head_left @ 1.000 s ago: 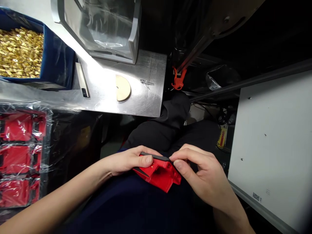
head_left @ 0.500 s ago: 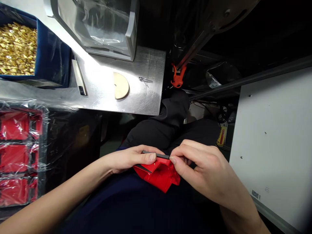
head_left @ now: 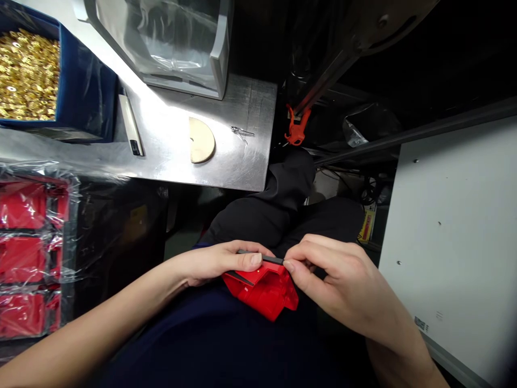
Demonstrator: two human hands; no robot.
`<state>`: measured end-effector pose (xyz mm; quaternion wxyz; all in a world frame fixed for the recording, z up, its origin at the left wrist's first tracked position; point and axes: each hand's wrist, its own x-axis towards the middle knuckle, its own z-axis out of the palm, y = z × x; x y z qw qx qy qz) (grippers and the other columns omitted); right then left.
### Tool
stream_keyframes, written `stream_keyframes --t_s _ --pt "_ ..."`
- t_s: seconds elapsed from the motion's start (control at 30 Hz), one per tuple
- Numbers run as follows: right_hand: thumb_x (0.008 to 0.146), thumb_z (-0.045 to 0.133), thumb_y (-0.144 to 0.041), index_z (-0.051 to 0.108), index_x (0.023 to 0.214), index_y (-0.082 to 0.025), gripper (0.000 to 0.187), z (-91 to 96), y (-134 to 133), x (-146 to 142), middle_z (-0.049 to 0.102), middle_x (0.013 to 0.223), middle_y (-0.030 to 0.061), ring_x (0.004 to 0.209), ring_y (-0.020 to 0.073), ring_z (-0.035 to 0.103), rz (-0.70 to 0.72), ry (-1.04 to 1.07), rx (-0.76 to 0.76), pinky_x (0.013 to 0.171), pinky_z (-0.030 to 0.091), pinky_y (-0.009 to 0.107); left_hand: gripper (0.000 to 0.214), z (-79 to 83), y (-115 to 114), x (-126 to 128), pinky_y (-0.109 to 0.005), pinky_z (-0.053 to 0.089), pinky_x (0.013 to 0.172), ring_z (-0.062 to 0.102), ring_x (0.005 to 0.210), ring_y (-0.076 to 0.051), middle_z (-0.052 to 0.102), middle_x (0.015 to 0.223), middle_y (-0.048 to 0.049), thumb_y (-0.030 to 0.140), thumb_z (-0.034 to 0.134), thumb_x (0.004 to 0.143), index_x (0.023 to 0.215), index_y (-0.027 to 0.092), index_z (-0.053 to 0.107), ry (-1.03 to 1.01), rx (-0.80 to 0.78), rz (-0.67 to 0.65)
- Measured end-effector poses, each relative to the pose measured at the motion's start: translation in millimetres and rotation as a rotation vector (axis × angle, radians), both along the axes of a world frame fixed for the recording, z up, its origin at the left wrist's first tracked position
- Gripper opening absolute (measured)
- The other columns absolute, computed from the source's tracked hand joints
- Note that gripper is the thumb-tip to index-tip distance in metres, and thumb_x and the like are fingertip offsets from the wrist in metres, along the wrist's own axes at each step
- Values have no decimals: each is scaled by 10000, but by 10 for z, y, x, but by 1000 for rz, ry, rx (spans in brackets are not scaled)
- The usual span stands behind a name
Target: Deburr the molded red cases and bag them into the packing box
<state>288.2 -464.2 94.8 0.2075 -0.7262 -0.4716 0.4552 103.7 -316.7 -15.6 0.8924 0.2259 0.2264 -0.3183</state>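
Observation:
Over my lap, my left hand (head_left: pixel 238 260) grips a red plastic housing (head_left: pixel 264 296), thumb on top and fingers behind. A dark grey strip (head_left: pixel 272 260) runs along the housing's upper edge, partly under the left thumb. At the strip's right end, my right hand (head_left: pixel 331 269) pinches with thumb and index finger; the fingertips meet right at that end, and the remaining fingers are curled. The housing is tilted, its hollow side facing down and to the right. What lies behind the left fingers is hidden.
On the metal bench (head_left: pixel 242 167) lie a semicircular beige disc (head_left: pixel 202 141), small metal pins (head_left: pixel 243 133) and a cutter knife (head_left: pixel 131 126). A blue bin (head_left: pixel 86 91) holds brass pieces beside a grey bin (head_left: pixel 220 54). Film-wrapped red parts (head_left: pixel 22 258) sit left; a white panel (head_left: pixel 456 215) stands right.
Both hands keep their holds, with the housing and strip shifted very slightly to the right. The view has moved a little.

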Motion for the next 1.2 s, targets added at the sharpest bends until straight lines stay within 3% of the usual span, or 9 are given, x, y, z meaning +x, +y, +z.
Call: stream_keyframes --t_s 0.3,0.77,1.0,1.2 --pt "941 554 -128 624 875 -240 147 -18 -2 -16 587 799 -59 680 69 535 -30 1 -46 624 405 230 764 2 -6 15 -307 490 916 668 1043 -238 769 1161 -85 676 820 712 1280 186 673 7 -8 2" --pt "921 569 -117 629 839 -238 158 9 15 -25 605 789 -48 681 87 552 -68 10 -80 622 414 249 717 25 5 21 -312 508 880 686 982 -233 772 1101 -73 653 813 732 1265 192 679 -22 26 21" --pt "985 555 -241 666 847 -262 178 38 34 -31 623 789 -55 680 86 568 -108 15 -119 624 426 248 767 35 15 25 -363 503 945 684 1035 -266 760 1152 -100 660 808 732 1306 179 643 -41 44 -3" --pt "930 567 -141 630 823 -244 161 45 35 -49 609 785 -60 681 78 554 -77 5 -108 630 429 233 802 58 14 22 -389 506 947 677 1045 -281 762 1138 -109 683 800 720 1309 168 624 -29 88 -27"
